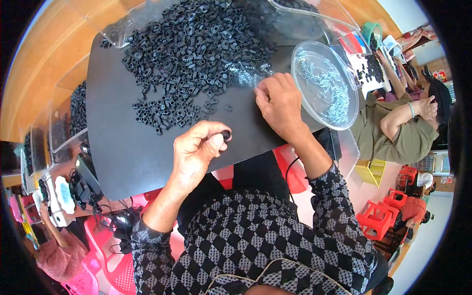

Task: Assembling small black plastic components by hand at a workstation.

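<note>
Between the thumb and fingers of my left hand point(195, 150) is a small black plastic piece point(226, 134), held over the near part of the dark tabletop point(118, 147). My right hand point(282, 101) is closed, its fingertips down beside a scatter of small silvery springs point(243, 74); whatever they pinch is hidden. A large heap of small black plastic parts point(189, 54) spreads across the far side of the table. Just right of my right hand lies a round clear plastic lid or tray point(298, 81) with many more springs point(339, 103) in it.
Clear plastic bins point(69, 118) with black parts stand left of the table. Another clear container point(314, 17) is at the far right. A seated person point(393, 128) is close on the right, near a yellow basket point(371, 172). Red stools point(376, 219) stand behind.
</note>
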Demonstrator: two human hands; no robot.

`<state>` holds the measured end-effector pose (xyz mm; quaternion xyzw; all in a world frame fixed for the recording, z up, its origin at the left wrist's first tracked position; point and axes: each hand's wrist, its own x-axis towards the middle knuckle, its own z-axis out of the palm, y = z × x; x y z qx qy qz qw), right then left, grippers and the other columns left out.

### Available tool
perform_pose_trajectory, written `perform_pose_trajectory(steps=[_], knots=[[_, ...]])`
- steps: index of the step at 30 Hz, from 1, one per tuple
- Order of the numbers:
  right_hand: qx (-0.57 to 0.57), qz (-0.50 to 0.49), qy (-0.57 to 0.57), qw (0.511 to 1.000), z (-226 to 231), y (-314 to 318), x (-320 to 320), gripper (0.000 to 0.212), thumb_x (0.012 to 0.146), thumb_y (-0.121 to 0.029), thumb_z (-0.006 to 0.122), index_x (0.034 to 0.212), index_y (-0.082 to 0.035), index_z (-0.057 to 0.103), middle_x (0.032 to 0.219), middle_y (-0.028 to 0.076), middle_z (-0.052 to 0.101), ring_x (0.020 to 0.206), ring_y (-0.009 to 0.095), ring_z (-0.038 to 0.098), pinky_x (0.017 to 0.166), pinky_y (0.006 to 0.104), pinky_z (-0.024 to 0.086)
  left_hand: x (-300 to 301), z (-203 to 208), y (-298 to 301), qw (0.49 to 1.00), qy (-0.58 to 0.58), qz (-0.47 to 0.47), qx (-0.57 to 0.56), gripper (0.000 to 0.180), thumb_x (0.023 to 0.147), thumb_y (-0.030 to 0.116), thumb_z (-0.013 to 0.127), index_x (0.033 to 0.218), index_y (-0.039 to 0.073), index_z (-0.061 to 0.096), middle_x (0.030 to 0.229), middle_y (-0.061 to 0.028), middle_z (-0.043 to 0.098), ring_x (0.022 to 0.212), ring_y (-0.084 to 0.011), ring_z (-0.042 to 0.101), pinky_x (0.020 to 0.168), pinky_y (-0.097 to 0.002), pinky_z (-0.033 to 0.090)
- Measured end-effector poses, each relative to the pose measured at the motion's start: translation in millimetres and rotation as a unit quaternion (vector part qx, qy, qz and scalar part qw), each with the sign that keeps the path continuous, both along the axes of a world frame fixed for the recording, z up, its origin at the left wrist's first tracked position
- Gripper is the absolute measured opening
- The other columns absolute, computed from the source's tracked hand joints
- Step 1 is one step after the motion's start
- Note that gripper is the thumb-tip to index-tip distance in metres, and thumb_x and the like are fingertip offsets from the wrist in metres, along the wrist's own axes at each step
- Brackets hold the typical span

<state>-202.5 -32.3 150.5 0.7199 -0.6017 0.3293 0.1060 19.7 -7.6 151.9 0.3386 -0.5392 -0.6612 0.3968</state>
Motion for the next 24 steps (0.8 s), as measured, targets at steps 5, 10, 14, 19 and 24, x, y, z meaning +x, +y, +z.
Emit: perform_pose_trajectory(steps=[5,10,14,19,24], knots=[[0.016,0.008,-0.021,1.0,1.4,4.0,-4.8,0.012,0.069,-0.004,0.068,0.076,-0.005,0.059,0.074,0.008,0.056,0.073,0.027,0.053,0.063,0.0384,0.043,2.5,-0.5,-2.5,0.999,0.024,0.004,0.024,0.023,0.092,0.014,0.058,0.109,-0.002,0.06,0.094,-0.0057,0.064,0.073,-0.0066,0.057,0.062,-0.0197,0.046],[0.014,-0.023,0.005,1.0,3.0,5.3,2.4,0.014,0.069,-0.01,0.071,0.077,-0.005,0.061,0.076,0.009,0.056,0.075,0.028,0.053,0.065,0.0393,0.043,2.8,2.9,-2.5,0.999,0.028,0.012,0.013,0.021,0.091,0.014,0.06,0.107,0.001,0.063,0.092,-0.0059,0.065,0.071,-0.0063,0.057,0.061,-0.0188,0.045],[0.003,-0.04,0.036,0.999,-0.9,-0.4,6.3,0.015,0.069,-0.012,0.071,0.077,-0.006,0.06,0.077,0.009,0.056,0.078,0.03,0.053,0.065,0.0402,0.043,0.0,8.1,-5.1,0.997,0.06,0.021,0.054,0.019,0.086,0.012,0.066,0.102,0.001,0.065,0.084,-0.0026,0.063,0.07,-0.006,0.056,0.059,-0.0188,0.044],[-0.004,-0.013,-0.012,1.0,0.1,5.7,2.0,0.01,0.07,-0.006,0.067,0.075,-0.005,0.058,0.077,0.01,0.056,0.076,0.03,0.053,0.064,0.0416,0.042,3.4,19.8,-7.1,0.999,-0.012,0.016,0.029,0.015,0.084,0.012,0.069,0.093,0.001,0.064,0.079,0.0013,0.062,0.064,-0.0055,0.053,0.055,-0.0208,0.042],[0.017,0.058,-0.095,0.994,5.2,12.4,1.9,0.009,0.069,-0.002,0.067,0.074,-0.003,0.059,0.073,0.009,0.055,0.067,0.026,0.052,0.057,0.0367,0.042,-13.2,22.7,-40.5,0.866,-0.261,0.078,-0.42,0.022,0.076,0.004,0.068,0.097,0.009,0.065,0.066,-0.0081,0.055,0.056,-0.022,0.054,0.051,-0.032,0.044]])
